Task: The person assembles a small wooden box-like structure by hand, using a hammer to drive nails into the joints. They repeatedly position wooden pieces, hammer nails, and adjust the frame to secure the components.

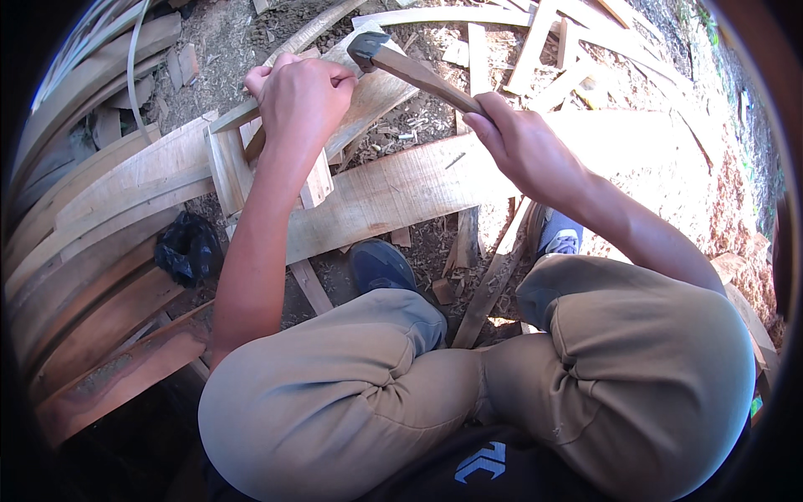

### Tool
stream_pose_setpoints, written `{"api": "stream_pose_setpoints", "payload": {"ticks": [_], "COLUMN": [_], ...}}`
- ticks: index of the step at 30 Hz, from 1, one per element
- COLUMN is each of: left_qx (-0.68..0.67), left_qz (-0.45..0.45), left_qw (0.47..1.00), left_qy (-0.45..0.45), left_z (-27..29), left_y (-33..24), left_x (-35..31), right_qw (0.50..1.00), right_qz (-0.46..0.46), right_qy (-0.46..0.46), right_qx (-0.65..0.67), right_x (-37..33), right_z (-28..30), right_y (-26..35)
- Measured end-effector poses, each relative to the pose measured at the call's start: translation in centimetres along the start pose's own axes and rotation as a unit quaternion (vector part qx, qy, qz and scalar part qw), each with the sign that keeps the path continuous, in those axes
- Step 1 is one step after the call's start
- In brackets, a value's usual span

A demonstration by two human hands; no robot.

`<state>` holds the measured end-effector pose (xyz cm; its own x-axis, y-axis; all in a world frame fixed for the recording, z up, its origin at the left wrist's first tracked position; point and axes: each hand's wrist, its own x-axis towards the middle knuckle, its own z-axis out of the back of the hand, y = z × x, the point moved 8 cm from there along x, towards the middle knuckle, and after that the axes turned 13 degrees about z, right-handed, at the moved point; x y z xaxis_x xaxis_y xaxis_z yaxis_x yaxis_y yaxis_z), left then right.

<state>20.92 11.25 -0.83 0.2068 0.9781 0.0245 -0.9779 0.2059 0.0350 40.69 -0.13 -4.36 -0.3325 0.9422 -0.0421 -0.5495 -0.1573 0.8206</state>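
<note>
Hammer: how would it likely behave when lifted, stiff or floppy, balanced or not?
The hammer would probably feel lopsided, its dark, seemingly metal head sitting at one end. It should be stiff, given the thick, straight wooden handle.

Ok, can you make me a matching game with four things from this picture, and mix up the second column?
Things:
1. hammer
2. plastic bag
3. trousers
4. shoes

Matches:
A. tan
B. dark blue
C. held in the right hand
D. beside planks on the left

Right pairs: 1-C, 2-D, 3-A, 4-B
</note>
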Motion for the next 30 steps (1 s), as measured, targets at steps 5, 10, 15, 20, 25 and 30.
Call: {"api": "stream_pose_setpoints", "payload": {"ticks": [5, 10, 15, 20, 25, 30], "left_qx": [-0.021, -0.001, -0.018, -0.017, -0.030, -0.025], "left_qz": [0.007, 0.011, 0.015, 0.018, 0.021, 0.021], "left_qw": [1.000, 1.000, 1.000, 1.000, 0.999, 0.999], "left_qy": [-0.003, -0.006, -0.003, 0.001, -0.004, -0.006], "left_z": [0.0, -0.2, 0.0, -0.4, 0.0, -0.4], "left_y": [0.3, 0.2, 0.3, 0.4, 0.2, 0.5], "left_x": [0.0, 0.0, 0.0, 0.1, 0.1, 0.2], "right_qw": [0.998, 0.998, 0.996, 1.000, 0.996, 0.999], "right_qz": [0.031, 0.047, 0.060, 0.014, 0.051, 0.037], "right_qy": [-0.051, -0.007, -0.062, -0.003, -0.072, -0.028], "right_qx": [0.006, -0.030, -0.002, -0.022, -0.003, -0.005], "right_x": [-0.3, 0.1, -0.4, -0.4, -1.0, -0.5], "right_z": [0.8, -0.5, 0.7, -0.8, -0.1, -0.2], "right_y": [1.3, -0.4, 1.2, -1.0, -0.7, -0.4]}}
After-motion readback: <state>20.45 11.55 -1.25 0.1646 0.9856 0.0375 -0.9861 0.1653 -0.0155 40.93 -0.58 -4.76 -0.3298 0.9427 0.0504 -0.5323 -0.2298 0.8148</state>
